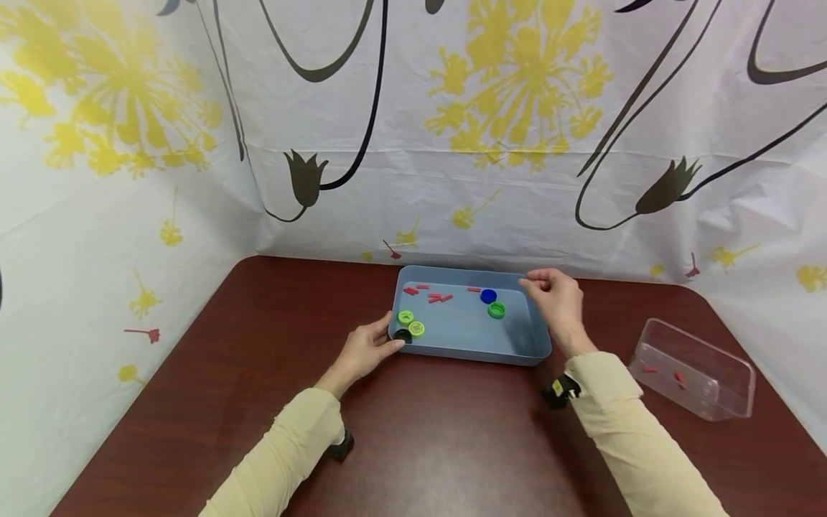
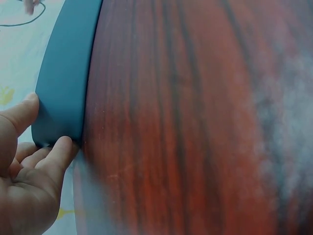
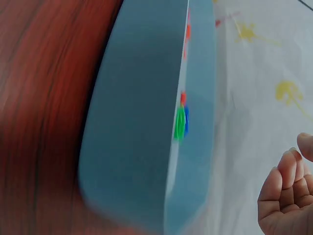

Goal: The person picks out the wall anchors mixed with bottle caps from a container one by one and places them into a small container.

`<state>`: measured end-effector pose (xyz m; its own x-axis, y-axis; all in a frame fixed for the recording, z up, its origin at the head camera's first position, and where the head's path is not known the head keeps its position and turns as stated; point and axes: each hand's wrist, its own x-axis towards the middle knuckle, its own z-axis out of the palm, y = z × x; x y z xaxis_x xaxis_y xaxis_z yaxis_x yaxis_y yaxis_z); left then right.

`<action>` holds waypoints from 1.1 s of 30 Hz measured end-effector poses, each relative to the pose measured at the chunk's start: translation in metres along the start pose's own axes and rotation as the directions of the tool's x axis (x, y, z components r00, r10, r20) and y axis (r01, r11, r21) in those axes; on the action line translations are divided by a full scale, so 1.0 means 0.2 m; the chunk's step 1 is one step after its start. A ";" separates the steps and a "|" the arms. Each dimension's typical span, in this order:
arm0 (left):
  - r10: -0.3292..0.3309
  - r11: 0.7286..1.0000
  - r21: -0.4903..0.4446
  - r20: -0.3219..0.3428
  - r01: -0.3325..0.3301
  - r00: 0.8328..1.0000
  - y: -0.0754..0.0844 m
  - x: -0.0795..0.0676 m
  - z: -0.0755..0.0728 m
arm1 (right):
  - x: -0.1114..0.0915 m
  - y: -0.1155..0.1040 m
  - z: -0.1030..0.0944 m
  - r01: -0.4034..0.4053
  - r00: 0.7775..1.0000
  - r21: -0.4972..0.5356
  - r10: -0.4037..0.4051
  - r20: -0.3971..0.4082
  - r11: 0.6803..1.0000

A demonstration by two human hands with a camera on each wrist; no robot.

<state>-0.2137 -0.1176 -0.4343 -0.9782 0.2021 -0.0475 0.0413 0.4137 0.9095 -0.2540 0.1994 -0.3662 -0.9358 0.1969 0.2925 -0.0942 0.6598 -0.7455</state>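
Observation:
My left hand (image 1: 365, 350) holds the near left corner of a blue-grey tray (image 1: 478, 354), thumb on its near side and fingers at its left end. In the left wrist view, the thumb and fingers sit against the tray's end (image 2: 66, 73). Above the tray's far right part is my right hand (image 1: 559, 305), fingers loosely bent and nothing visible in them. In the tray lie a blue cap (image 1: 488, 296), a green cap (image 1: 496, 310), two lime-green caps (image 1: 416, 329), a black cap (image 1: 403, 335) and several small red sticks (image 1: 436, 297).
A clear plastic box (image 1: 694, 391) with a few red pieces (image 1: 680, 377) stands on the right side of the dark red-brown table (image 1: 452, 445). A patterned white sheet (image 1: 413, 215) hangs behind and beside the table.

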 end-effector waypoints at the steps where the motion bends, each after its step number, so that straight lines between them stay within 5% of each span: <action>1: 0.002 1.000 0.001 0.001 -0.002 1.000 0.00 0.00 0.00 | 0.01 -0.02 0.03 -0.015 1.000 0.017 0.014 0.025 1.000; 7: 0.005 1.000 0.002 0.001 -0.005 1.000 0.00 0.00 0.00 | 0.06 -0.11 0.16 -0.123 0.988 0.136 0.107 0.114 0.983; 14: 0.005 1.000 0.011 0.004 -0.005 1.000 0.00 0.00 0.00 | 0.09 -0.13 0.28 -0.191 0.973 0.138 0.169 0.160 0.972; 33: 0.015 0.998 0.060 0.010 -0.016 1.000 0.00 0.00 0.00 | 0.07 -0.11 0.45 -0.383 0.921 0.126 0.367 0.130 0.915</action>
<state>-0.2137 -0.1182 -0.4348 -0.9754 0.2173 -0.0377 0.0689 0.4626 0.8839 -0.2957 0.1217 -0.3992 -0.9407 0.3291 -0.0826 0.2293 0.4370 -0.8698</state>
